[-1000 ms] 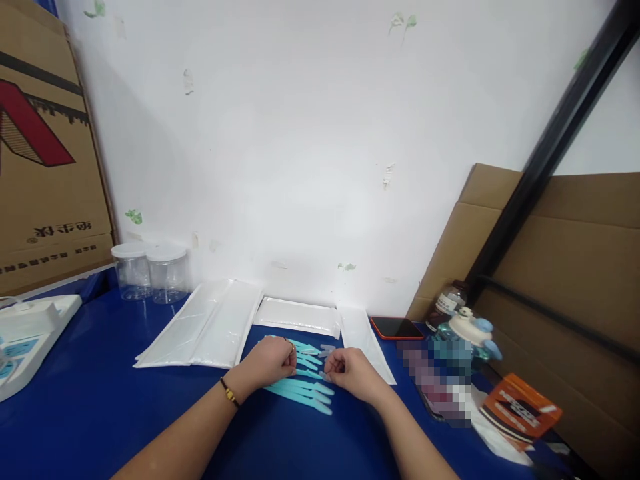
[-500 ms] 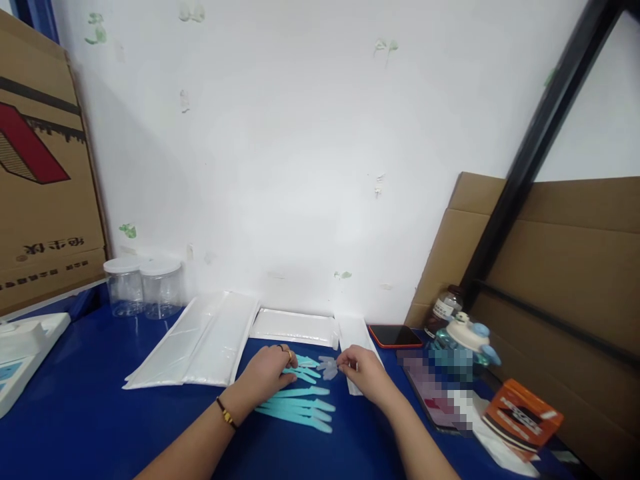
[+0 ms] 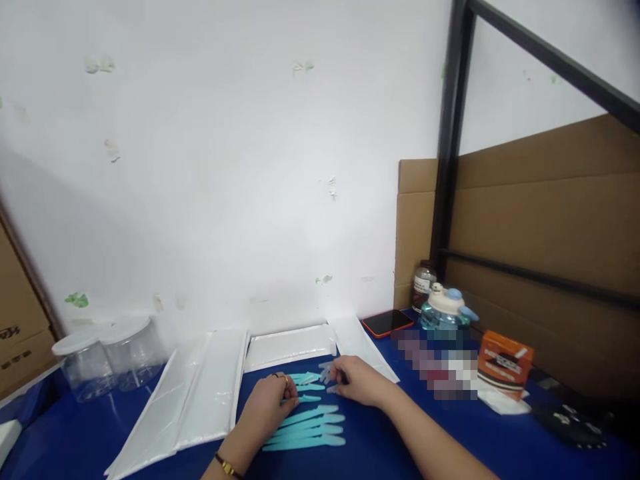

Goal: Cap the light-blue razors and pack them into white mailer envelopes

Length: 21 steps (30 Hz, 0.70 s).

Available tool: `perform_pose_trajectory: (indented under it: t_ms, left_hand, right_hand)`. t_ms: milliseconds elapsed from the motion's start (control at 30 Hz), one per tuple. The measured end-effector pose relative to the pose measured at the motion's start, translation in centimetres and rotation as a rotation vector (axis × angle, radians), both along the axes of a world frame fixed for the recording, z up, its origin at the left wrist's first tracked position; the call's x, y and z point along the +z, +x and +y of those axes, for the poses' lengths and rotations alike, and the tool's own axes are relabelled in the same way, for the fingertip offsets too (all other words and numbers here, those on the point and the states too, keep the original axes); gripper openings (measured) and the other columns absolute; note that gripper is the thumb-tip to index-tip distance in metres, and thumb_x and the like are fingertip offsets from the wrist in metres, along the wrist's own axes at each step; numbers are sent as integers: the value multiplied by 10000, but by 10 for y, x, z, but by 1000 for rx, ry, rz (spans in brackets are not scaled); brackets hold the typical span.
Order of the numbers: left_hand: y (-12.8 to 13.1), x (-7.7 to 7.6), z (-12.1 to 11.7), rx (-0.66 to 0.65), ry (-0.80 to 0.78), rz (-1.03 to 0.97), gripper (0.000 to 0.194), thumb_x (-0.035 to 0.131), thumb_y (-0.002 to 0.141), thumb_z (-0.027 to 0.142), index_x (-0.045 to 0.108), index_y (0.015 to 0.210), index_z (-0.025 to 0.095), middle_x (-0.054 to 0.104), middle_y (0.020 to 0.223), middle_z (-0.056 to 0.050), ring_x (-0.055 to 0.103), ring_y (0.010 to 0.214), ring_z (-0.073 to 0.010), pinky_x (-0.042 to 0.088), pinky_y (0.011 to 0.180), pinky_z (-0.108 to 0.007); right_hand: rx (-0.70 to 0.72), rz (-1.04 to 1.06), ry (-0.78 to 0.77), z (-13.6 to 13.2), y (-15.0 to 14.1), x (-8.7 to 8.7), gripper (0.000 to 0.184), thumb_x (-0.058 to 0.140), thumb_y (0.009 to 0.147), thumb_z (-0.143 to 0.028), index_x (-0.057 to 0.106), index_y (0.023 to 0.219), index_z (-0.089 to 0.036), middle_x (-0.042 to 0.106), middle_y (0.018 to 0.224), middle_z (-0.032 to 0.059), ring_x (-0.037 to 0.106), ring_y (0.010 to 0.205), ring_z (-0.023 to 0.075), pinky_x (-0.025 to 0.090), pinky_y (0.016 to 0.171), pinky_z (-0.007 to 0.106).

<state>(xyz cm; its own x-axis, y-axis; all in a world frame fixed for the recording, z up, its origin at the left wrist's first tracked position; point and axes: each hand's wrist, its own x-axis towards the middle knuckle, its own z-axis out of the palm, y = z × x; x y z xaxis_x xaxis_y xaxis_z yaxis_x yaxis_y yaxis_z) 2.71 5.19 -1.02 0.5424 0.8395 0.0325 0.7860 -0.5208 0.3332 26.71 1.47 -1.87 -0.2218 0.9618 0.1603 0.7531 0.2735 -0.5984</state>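
Note:
Several teal eyebrow razors lie side by side on the blue table, blade ends to the right. My left hand rests over the handles of the upper ones, its fingers closed around one razor whose end sticks out past the fingertips. Above it, more teal razors lie partly under that hand. Just to their right is a small cluster of translucent plastic caps. My right hand has its thumb and fingers pinched at these caps; the fingertips partly hide them.
White padded mailers lie at left, with another mailer along the wall. Clear lidded jars stand far left. At right are a phone, a teal bottle, a dark-capped bottle and an orange box.
The head view has turned to the right, so the surroundings shift left. My left hand is now on a razor nearer the lower row; my right hand stays by the caps, covering more of them.

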Motion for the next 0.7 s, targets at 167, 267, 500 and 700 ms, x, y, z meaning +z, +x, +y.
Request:
perform_pose_trajectory:
  t_ms: [167, 267, 500, 700]
  left_hand:
    - [2, -2, 2, -11, -21, -30, 110, 562, 737, 278, 634, 786, 210, 629, 772, 9, 560, 729, -140, 346, 635, -230]
    - [5, -4, 1, -3, -22, -21, 112, 562, 737, 280, 631, 791, 210, 628, 773, 10, 560, 730, -142, 339, 622, -231]
    - [11, -4, -2, -5, -8, -10, 123, 548, 751, 281, 633, 796, 205, 631, 790, 1, 556, 734, -146, 340, 624, -233]
    - [17, -3, -8, -54, -14, -24, 117, 537, 764, 275, 628, 776, 201, 623, 768, 2, 544, 720, -141, 333, 617, -230]
  right_hand:
    - [3, 13, -44, 2, 0, -1, 106, 628, 618, -105, 657, 694, -173, 648, 722, 6, 557, 624, 118, 373, 545, 184]
    - [-1, 59, -71, 2, -1, -1, 131, 634, 608, -91, 661, 707, -173, 653, 690, -2, 572, 612, 120, 374, 524, 177]
    - [69, 153, -57, 0, -9, 0, 160, 624, 625, -72, 686, 731, -174, 650, 639, -10, 589, 593, 116, 405, 535, 169]
    - [89, 143, -52, -2, -21, -1, 160, 630, 630, -86, 703, 733, -184, 648, 625, -14, 588, 580, 116, 399, 516, 166]
